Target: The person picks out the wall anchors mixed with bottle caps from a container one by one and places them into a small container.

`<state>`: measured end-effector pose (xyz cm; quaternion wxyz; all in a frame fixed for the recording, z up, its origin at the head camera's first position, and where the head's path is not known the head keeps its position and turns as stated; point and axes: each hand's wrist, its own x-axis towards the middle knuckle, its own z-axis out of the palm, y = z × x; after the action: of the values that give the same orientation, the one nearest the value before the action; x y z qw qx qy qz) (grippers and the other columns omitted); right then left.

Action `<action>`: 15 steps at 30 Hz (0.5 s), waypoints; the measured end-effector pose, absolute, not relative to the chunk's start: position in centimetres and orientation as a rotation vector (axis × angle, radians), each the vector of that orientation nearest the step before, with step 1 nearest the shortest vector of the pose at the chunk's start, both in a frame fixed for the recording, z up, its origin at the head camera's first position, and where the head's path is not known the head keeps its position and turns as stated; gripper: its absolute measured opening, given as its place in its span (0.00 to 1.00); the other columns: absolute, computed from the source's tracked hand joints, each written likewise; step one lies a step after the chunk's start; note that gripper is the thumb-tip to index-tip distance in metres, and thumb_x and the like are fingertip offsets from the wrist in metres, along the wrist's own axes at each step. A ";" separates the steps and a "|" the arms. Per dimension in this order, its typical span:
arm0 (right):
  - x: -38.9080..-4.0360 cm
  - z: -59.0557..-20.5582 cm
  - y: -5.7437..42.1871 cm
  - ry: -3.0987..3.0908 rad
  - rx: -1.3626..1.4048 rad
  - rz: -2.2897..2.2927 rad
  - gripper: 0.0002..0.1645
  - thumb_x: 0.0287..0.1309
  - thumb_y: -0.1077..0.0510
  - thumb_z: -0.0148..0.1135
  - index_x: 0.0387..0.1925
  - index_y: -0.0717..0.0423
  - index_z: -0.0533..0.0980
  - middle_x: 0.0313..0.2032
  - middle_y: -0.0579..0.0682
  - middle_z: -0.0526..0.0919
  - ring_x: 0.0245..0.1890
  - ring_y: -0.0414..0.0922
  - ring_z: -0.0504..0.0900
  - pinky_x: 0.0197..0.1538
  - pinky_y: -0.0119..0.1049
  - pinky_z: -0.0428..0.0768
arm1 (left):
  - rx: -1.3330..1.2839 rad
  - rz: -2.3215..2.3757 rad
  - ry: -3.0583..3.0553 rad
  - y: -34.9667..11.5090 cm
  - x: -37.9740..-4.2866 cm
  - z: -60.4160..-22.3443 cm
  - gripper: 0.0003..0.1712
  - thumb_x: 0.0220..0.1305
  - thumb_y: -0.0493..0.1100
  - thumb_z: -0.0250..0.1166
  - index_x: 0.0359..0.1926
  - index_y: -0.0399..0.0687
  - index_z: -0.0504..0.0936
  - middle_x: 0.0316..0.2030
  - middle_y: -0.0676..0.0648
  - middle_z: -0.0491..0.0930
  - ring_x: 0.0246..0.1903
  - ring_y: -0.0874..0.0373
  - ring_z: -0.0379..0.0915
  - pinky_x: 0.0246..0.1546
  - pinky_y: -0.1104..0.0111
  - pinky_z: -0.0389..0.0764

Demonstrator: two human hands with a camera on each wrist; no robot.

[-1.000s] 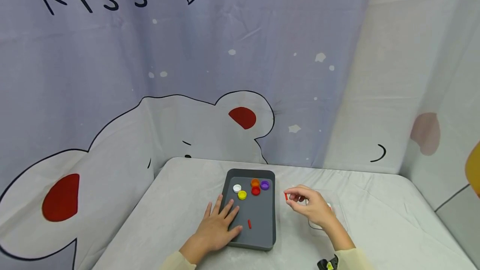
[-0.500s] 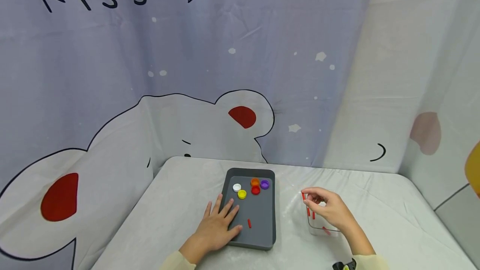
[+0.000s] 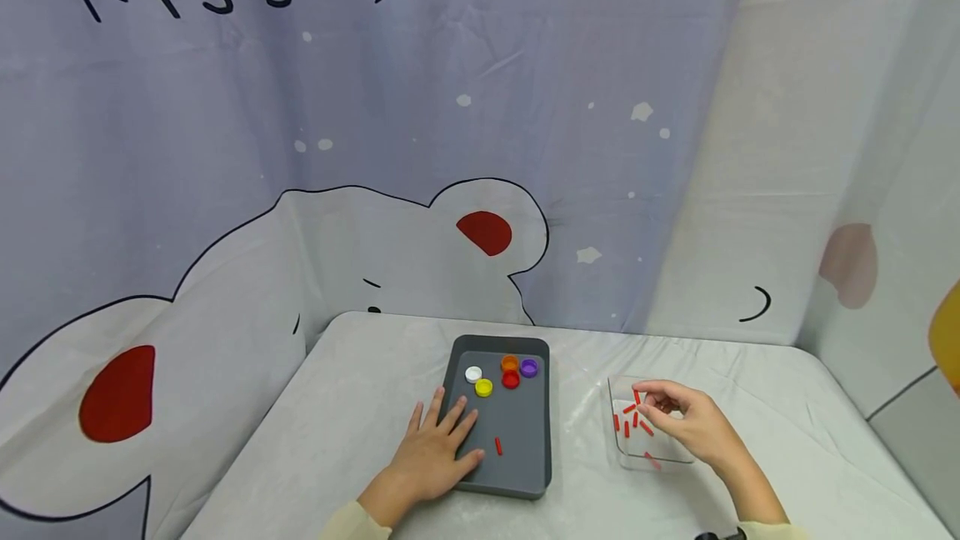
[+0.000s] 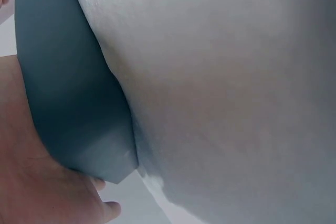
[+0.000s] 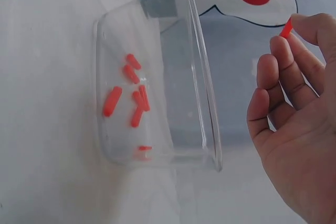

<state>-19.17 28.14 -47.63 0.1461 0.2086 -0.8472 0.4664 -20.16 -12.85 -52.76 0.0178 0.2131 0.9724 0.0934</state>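
My right hand (image 3: 693, 427) pinches a small red stick (image 5: 286, 28) between thumb and fingertip, just over a clear plastic box (image 5: 206, 77). Several like red sticks (image 5: 112, 101) lie scattered on the box floor. To the left, my left hand (image 3: 431, 458) rests with spread fingers on the left edge of a grey tray (image 3: 517, 477). One red stick (image 3: 498, 446) lies in the near half of that tray, close to the left thumb. The left wrist view has mostly the tray's dark side and the cloth.
Toward the tray's far end sit small round cups or caps: white (image 3: 473, 374), yellow (image 3: 483, 388), orange (image 3: 510, 364), red (image 3: 511, 379) and purple (image 3: 528, 368). White cloth (image 3: 585, 490) covers the table. A printed curtain (image 3: 420, 107) hangs behind it.
Carrying the red stick, my right hand has moved rightward from beside the tray to over the clear box, uncovering sticks inside it. My left hand has stayed on the tray.
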 end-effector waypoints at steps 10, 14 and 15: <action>-19.0 -48.2 29.6 -2.423 0.643 1.341 0.16 0.58 0.69 0.69 0.49 0.65 0.82 0.31 0.41 0.82 0.29 0.35 0.79 0.34 0.29 0.77 | 0.660 0.272 3.014 -12.8 -20.3 -53.0 0.40 0.73 0.71 0.46 0.77 0.58 0.64 0.78 0.50 0.55 0.79 0.39 0.30 0.74 0.37 0.38; -19.0 -48.1 29.9 -2.435 0.634 1.357 0.17 0.59 0.69 0.68 0.51 0.67 0.81 0.32 0.43 0.82 0.29 0.36 0.80 0.34 0.29 0.78 | 0.661 0.269 3.012 -12.8 -20.3 -53.0 0.41 0.73 0.72 0.45 0.77 0.58 0.64 0.79 0.50 0.55 0.79 0.40 0.30 0.74 0.37 0.38; -19.0 -48.1 29.9 -2.441 0.628 1.359 0.18 0.60 0.69 0.68 0.52 0.67 0.81 0.32 0.44 0.82 0.29 0.36 0.80 0.34 0.29 0.78 | 0.660 0.268 3.011 -12.8 -20.3 -53.0 0.41 0.73 0.72 0.45 0.77 0.58 0.64 0.79 0.50 0.55 0.79 0.39 0.30 0.74 0.37 0.38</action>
<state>-19.02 29.94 -48.06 0.1386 0.2171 -0.8443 0.4698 -20.32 -12.77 -53.00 0.0237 0.2134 0.9728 0.0867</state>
